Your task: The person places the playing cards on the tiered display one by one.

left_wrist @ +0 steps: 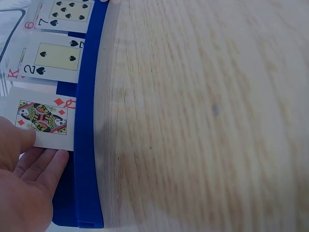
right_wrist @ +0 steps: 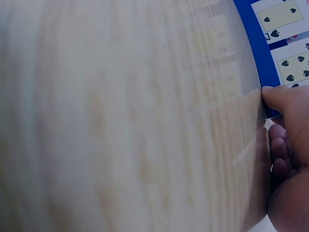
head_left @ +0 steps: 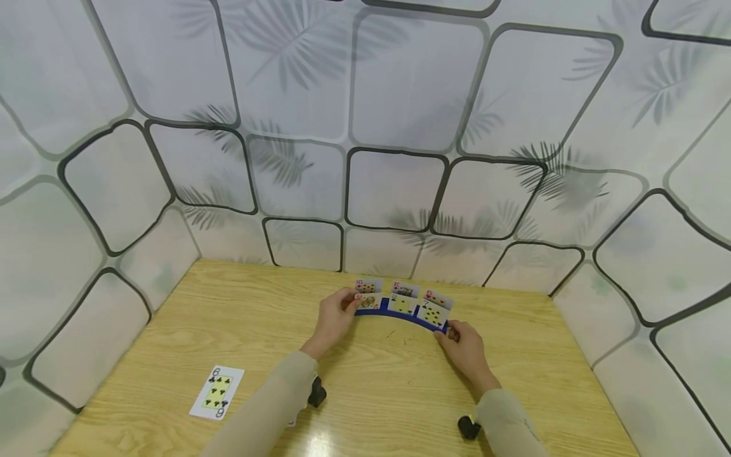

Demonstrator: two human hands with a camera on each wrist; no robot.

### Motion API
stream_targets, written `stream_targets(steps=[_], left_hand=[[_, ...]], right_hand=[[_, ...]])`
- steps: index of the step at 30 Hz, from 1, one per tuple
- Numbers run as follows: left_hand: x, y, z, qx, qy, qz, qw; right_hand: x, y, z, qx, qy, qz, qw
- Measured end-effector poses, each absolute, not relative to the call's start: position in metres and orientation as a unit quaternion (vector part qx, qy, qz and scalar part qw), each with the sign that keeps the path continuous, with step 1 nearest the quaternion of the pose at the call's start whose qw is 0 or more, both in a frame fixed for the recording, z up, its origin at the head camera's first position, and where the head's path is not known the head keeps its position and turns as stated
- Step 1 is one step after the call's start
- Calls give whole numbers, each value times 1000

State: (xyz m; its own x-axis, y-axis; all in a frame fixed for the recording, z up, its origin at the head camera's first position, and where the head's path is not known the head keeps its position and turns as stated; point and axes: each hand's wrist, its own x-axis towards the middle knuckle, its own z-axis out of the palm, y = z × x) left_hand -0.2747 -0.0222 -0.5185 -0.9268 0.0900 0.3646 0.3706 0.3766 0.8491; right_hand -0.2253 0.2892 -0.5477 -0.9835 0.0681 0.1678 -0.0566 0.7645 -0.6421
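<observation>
A curved blue card holder (left_wrist: 86,121) stands on the table with two rows of playing cards in it. In its front row are a queen of diamonds (left_wrist: 43,118), a two of spades (left_wrist: 53,58) and a seven of spades (left_wrist: 67,14). My left hand (head_left: 334,319) pinches the queen's outer edge, thumb on its face and fingers behind. At the holder's other end, my right hand (head_left: 465,352) grips the corner, its thumb on the blue front edge and fingers curled beside it. Red-marked cards, among them a ten (head_left: 368,284) and a king (head_left: 405,289), show behind.
On the wooden table (head_left: 377,393), a six of clubs (head_left: 217,392) lies face up at the left. Part of another card (head_left: 292,421) peeks out by the left sleeve. Patterned cloth walls (head_left: 394,190) enclose the table's back and sides.
</observation>
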Motion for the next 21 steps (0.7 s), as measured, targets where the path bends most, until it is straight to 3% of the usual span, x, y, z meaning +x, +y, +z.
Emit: stream_targets(steps=[21], left_hand=[[-277, -23, -521, -134, -828, -528, 132]], right_hand=[[-226, 290, -550, -3, -933, 347, 93]])
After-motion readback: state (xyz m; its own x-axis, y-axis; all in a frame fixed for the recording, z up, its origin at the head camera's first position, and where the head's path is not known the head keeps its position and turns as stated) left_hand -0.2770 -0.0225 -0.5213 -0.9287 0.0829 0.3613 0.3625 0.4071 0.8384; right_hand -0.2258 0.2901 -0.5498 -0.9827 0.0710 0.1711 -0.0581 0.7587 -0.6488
